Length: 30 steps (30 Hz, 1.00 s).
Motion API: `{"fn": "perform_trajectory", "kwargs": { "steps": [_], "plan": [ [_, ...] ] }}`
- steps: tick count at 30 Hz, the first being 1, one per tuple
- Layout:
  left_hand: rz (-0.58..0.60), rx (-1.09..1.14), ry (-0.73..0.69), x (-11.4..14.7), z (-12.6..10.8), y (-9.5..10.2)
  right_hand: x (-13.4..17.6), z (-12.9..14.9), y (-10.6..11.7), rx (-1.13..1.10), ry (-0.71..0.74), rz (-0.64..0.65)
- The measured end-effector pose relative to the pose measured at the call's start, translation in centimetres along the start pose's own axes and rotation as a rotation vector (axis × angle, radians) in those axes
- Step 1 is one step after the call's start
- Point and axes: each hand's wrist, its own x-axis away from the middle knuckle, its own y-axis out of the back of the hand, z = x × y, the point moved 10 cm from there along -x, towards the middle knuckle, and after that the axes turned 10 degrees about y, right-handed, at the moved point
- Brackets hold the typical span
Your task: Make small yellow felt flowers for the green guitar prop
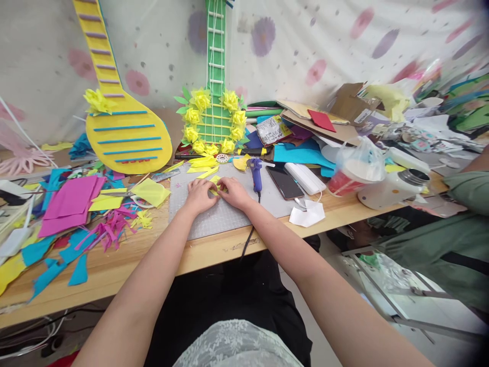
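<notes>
My left hand (200, 194) and my right hand (234, 192) meet over the grey cutting mat (206, 229). Between their fingertips is a small piece of yellow paper (215, 184), partly hidden by the fingers. Several yellow paper strips (204, 162) lie just beyond the hands. A purple hot glue gun (256, 174) rests right of my right hand, its cord running off the table's front edge. Behind the mat stands a green paper guitar shape (217, 66) ringed with yellow paper flowers (191, 116). Left of it leans a yellow paper guitar shape (130, 135) with blue strips and one flower.
Magenta sheets (71, 204), scissors (118, 193) and coloured scraps crowd the left. A phone (284, 181), white power strip (304, 178), bagged cup (355, 168) and white bottle (395, 187) stand right. Cardboard and paper (313, 122) pile behind. Another person's sleeve (468, 186) shows at far right.
</notes>
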Motion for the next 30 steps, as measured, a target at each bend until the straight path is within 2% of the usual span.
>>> {"fn": "perform_trajectory", "kwargs": {
  "steps": [8, 21, 25, 30],
  "plan": [
    [-0.042, 0.029, 0.069, -0.3, 0.5, 0.2, 0.0, 0.2, 0.0, 0.015, 0.004, 0.008],
    [-0.048, 0.054, 0.079, -0.7, 1.1, -0.1, 0.1, 0.7, 0.1, 0.057, 0.020, 0.002],
    [-0.047, 0.069, 0.077, -0.6, 1.1, -0.1, 0.2, 1.0, -0.2, 0.091, 0.045, 0.038],
    [-0.086, 0.100, 0.063, -0.2, 0.9, 0.8, 0.2, 1.1, -0.3, 0.098, 0.076, 0.043]
  ]
}}
